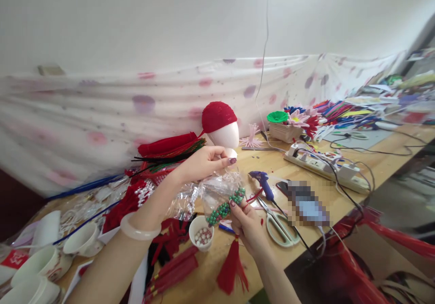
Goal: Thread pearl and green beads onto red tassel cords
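Note:
My right hand (249, 227) grips a cluster of green beads (220, 212) with a few dark and red ones among them. A red tassel (232, 267) hangs just below that hand; how it joins the beads is hidden. Higher up, my left hand (215, 159) has its thumb and fingers pinched together, and what is between them is too small to make out. Below the beads stands a white cup (201, 234) with pearly and reddish beads inside. Clear plastic bags (210, 190) lie behind the beads. A foam head (226, 135) wearing a red cap (219, 116) stands beyond my left hand.
To the right lie a purple glue gun (261, 182), pale-handled scissors (280, 227), a blurred phone (307, 204) and a power strip (326, 168) with cords. Red tassels (175, 270) lie in front; white bowls (42, 263) stand at left. A flower box (285, 131) sits behind.

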The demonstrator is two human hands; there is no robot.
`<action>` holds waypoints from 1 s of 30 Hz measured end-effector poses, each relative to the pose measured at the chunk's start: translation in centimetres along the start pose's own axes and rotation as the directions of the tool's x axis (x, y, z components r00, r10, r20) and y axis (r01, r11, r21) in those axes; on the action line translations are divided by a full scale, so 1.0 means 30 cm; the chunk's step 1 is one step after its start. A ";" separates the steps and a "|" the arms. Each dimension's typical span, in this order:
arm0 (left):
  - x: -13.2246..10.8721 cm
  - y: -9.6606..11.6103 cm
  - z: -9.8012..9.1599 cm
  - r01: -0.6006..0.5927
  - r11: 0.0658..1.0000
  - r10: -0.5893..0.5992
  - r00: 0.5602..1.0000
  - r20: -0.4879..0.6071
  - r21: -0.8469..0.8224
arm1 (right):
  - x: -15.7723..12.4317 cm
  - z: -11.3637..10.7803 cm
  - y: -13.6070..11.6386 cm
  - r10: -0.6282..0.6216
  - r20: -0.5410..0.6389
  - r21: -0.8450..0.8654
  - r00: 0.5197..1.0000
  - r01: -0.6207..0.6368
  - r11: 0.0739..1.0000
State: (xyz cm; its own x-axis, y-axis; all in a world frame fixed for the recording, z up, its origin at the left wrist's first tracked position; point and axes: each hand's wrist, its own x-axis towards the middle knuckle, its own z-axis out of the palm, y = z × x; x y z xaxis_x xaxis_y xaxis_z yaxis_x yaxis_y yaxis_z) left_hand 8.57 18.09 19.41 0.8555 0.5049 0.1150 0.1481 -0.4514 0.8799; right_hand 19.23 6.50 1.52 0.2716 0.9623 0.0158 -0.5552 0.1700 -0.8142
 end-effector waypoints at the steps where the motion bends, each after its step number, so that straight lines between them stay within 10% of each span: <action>1: 0.002 -0.005 -0.012 -0.015 1.000 0.016 0.999 -0.036 0.026 | 0.003 0.001 -0.005 -0.005 -0.012 -0.004 1.000 0.005 1.000; 19: 0.025 -0.195 -0.147 0.092 0.905 0.024 0.964 -0.266 0.415 | -0.007 -0.126 -0.008 0.052 -0.097 -0.025 0.994 -0.055 0.998; 30: 0.013 -0.450 -0.105 0.202 0.840 -0.135 0.977 -0.168 0.504 | -0.022 -0.143 -0.010 0.065 -0.094 -0.047 0.993 -0.070 0.996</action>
State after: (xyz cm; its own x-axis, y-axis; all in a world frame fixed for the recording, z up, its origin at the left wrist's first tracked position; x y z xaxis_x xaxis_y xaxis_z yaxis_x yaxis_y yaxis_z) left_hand 5.35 26.71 9.03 0.7323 0.6773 0.0709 0.5477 -0.6477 0.5297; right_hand 22.60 4.91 -0.74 0.3079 0.9469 -0.0921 -0.5352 0.0923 -0.8397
